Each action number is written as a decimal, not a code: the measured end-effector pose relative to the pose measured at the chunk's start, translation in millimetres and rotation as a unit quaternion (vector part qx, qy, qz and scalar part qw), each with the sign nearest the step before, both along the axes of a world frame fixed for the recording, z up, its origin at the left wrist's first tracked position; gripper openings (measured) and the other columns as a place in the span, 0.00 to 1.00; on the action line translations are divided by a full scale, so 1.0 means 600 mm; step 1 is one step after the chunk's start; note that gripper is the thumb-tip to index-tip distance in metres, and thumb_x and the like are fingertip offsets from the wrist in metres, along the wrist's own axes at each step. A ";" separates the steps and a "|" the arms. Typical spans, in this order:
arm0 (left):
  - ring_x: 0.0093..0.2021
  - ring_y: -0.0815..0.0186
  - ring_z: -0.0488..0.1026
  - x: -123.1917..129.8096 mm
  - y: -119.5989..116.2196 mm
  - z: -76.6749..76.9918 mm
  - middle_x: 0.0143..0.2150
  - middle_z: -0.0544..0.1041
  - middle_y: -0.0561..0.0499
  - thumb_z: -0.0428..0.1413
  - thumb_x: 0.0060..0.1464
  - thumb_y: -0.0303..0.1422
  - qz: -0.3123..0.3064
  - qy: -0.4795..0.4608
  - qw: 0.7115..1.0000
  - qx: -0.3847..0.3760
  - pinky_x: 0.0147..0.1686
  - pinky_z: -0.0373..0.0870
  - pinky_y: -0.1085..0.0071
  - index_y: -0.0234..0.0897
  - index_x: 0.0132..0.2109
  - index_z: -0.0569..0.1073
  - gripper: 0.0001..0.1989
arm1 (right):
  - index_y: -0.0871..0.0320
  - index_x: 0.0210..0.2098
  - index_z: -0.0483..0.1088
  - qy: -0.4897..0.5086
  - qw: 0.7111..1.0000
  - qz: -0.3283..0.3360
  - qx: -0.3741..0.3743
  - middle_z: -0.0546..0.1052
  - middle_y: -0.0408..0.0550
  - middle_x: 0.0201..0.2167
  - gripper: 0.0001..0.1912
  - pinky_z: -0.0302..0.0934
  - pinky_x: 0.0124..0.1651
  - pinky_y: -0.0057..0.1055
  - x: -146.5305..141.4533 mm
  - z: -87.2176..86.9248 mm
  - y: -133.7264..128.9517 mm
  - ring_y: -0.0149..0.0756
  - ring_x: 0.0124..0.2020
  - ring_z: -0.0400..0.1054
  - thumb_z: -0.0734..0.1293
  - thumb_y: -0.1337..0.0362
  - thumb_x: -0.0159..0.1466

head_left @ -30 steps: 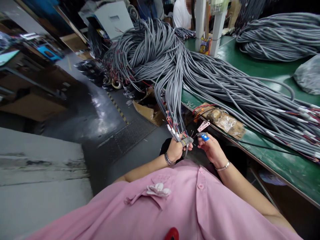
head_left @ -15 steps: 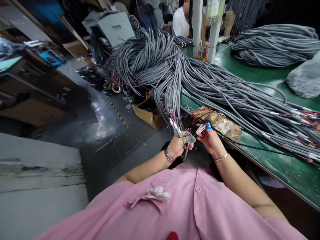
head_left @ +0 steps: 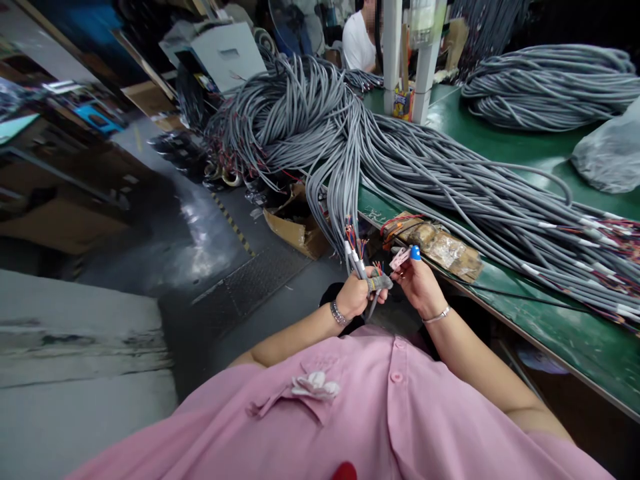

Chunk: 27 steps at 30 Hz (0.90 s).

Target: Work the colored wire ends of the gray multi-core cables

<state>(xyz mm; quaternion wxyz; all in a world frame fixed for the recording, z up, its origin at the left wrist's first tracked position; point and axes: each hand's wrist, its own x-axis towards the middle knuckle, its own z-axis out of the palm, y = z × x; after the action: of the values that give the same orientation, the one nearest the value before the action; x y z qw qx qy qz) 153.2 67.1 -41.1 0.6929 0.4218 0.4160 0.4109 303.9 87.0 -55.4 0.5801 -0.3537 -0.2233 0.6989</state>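
My left hand is closed round the ends of several grey cables, with a grey cover on its thumb. Thin coloured wires stick up from the cable ends beside the fingers. Just to the right, my right hand pinches a small pale pink clip-like tool, whose exact kind I cannot make out. A blue cap covers a digit of that hand. The two hands are close together over the table's near edge. Whether the tool touches a wire is too small to tell.
A large heap of grey cables spreads over the green table. A taped wooden block lies near its edge. A coiled cable bundle and a plastic bag are at right. A cardboard box stands below. One person sits beyond.
The cable ends above my left hand have shifted slightly right. My right hand has moved slightly left, still with the pink tool. The whole view has shifted a little.
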 end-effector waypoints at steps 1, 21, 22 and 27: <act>0.16 0.71 0.67 -0.001 -0.002 0.001 0.17 0.72 0.51 0.63 0.44 0.41 0.000 -0.001 1.000 0.003 0.16 0.57 0.76 0.32 0.25 0.71 0.15 | 0.56 0.31 0.72 0.009 1.000 0.013 -0.007 0.73 0.43 0.27 0.23 0.63 0.30 0.27 0.002 -0.001 -0.001 0.29 0.26 0.63 0.69 0.41 0.54; 0.17 0.72 0.66 0.002 -0.007 0.006 0.18 0.72 0.52 0.62 0.43 0.38 0.055 -0.015 0.998 0.019 0.18 0.57 0.75 0.33 0.26 0.72 0.12 | 0.56 0.32 0.73 -0.117 0.990 -0.046 0.068 0.75 0.45 0.29 0.22 0.63 0.33 0.27 0.006 -0.004 -0.009 0.29 0.28 0.65 0.65 0.42 0.58; 0.17 0.72 0.66 0.002 -0.006 0.006 0.18 0.72 0.52 0.61 0.43 0.38 0.054 -0.015 0.998 0.018 0.18 0.57 0.75 0.33 0.26 0.72 0.12 | 0.56 0.32 0.73 -0.115 0.990 -0.040 0.071 0.75 0.45 0.29 0.23 0.63 0.32 0.27 0.005 -0.006 -0.008 0.29 0.28 0.65 0.65 0.41 0.58; 0.16 0.72 0.66 0.004 -0.005 0.002 0.17 0.72 0.52 0.60 0.44 0.38 0.051 -0.014 0.998 0.015 0.18 0.55 0.75 0.33 0.26 0.71 0.11 | 0.56 0.32 0.73 -0.020 0.999 0.017 0.040 0.73 0.44 0.28 0.23 0.62 0.30 0.26 -0.004 -0.004 0.003 0.29 0.27 0.64 0.67 0.41 0.56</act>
<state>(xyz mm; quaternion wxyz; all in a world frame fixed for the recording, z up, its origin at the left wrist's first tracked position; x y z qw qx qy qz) 155.5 64.1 -40.0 0.6701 0.4047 0.4211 0.4580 301.6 89.0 -58.0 0.5777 -0.3399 -0.2685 0.6918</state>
